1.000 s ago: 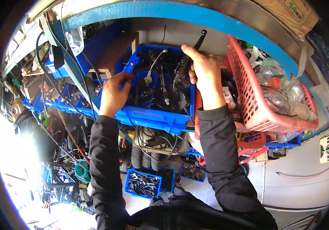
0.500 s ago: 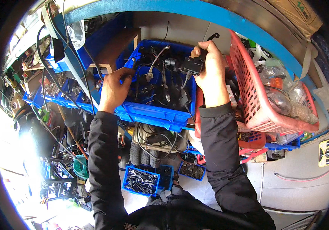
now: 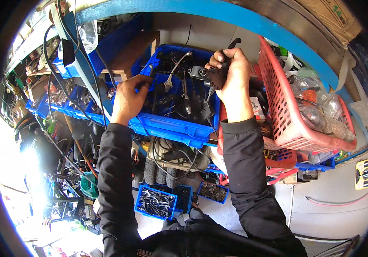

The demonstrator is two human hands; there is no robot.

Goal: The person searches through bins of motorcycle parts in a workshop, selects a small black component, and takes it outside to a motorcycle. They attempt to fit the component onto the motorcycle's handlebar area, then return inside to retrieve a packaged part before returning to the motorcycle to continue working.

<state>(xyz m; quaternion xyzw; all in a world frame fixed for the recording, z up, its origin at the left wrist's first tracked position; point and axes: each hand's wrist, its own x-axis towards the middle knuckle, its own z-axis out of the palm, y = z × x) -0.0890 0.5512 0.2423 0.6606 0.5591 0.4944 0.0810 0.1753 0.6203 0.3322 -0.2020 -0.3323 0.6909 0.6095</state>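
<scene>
My right hand [image 3: 235, 81] is closed round a black brake lever assembly [image 3: 216, 73], its lever pointing up past my fingers and a round clamp facing left. It is held over the right part of a blue plastic bin [image 3: 171, 126] full of levers, cables and black parts. A silver lever [image 3: 169, 83] lies among them. My left hand [image 3: 130, 94] is at the bin's left side with its fingers curled; what they grip, if anything, is hidden.
A pink basket [image 3: 286, 120] of bagged parts stands at the right. Blue bins [image 3: 81, 111] line the shelf at the left, under a blue beam [image 3: 235, 13]. Lower down are tyres [image 3: 160, 173], a tray of metal parts [image 3: 154, 203] and a dense pile of cables and parts.
My right hand has turned, swinging the brake lever assembly's body round below my fingers, with the lever shifted slightly right. My left hand has moved little, staying at the bin's left side.
</scene>
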